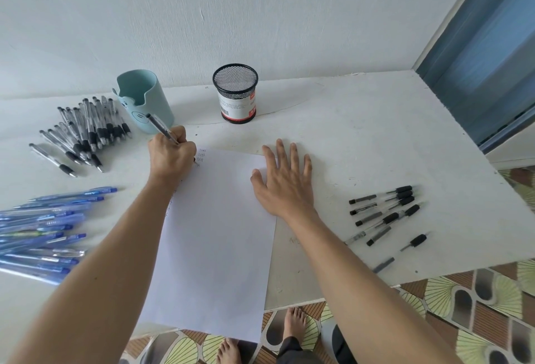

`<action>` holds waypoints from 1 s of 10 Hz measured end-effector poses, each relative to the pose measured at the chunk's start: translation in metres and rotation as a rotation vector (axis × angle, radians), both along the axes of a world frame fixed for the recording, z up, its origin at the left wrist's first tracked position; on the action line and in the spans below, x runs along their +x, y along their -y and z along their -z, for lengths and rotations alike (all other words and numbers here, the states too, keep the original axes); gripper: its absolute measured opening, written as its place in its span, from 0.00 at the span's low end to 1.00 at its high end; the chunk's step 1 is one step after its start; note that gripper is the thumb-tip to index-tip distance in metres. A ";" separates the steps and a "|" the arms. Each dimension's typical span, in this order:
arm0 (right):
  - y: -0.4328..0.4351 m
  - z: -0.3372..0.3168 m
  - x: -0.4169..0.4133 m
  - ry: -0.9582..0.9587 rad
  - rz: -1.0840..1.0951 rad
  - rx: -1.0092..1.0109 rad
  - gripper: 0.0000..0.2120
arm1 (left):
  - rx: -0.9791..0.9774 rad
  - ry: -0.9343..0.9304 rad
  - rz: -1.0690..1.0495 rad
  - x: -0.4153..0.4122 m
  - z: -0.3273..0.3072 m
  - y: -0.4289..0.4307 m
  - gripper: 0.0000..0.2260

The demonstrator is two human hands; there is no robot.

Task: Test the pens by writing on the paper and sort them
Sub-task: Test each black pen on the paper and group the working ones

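A white sheet of paper lies on the table in front of me, hanging a little over the near edge. My left hand grips a clear black-tipped pen, its tip on the paper's top left corner beside a few small written marks. My right hand lies flat with fingers spread, pressing the paper's top right corner. A pile of clear black-grip pens sits at the far left. Several blue pens lie at the near left. Several black pens and loose parts lie at the right.
A light blue pen cup stands just behind my left hand. A black mesh pen holder stands at the back centre near the wall. The white table ends at the right and near edges, with patterned floor and bare feet below.
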State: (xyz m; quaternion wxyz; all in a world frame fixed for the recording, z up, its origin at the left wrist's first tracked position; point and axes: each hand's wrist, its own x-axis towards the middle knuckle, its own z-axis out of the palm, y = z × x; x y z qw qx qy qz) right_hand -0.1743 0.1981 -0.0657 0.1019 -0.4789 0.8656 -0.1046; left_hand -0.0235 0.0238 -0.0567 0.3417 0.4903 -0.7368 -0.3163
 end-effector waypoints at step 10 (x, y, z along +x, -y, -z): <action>0.000 -0.004 0.001 -0.017 -0.003 0.037 0.31 | 0.048 -0.270 -0.227 0.063 -0.018 -0.013 0.16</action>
